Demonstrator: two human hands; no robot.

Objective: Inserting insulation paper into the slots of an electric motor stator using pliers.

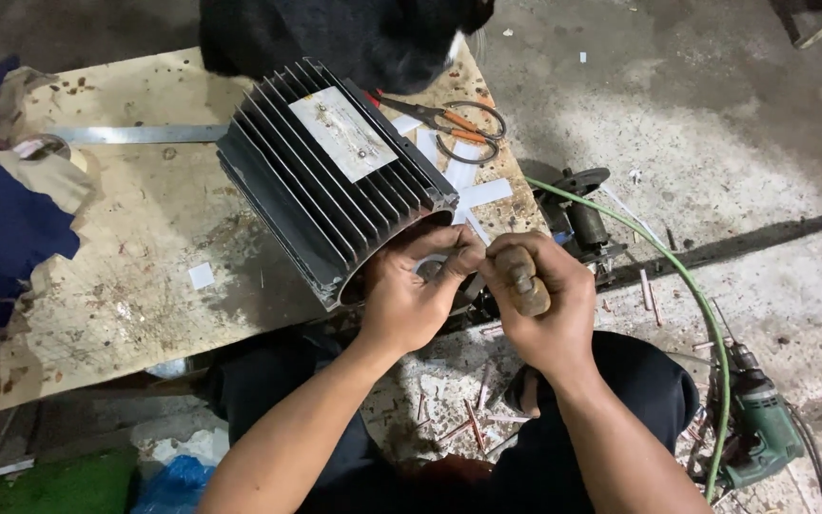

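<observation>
A dark finned motor housing point(321, 176) lies on a worn wooden board point(135, 257), its open end facing me. My left hand point(416, 290) reaches into that open end, fingers curled on a pale strip at the rim. Just right of it, my right hand point(539, 305) is closed around a brown wooden tool handle point(525, 281); the tool's tip is hidden behind the hands. My knees in dark trousers sit below.
Orange-handled scissors point(459, 128) and white paper strips point(478, 195) lie behind the housing. A metal ruler point(135, 134) and work gloves point(45, 171) rest at the left. A green hose point(687, 286) and a green power drill point(758, 428) lie on the concrete floor at right. A dark animal point(354, 33) stands at the top.
</observation>
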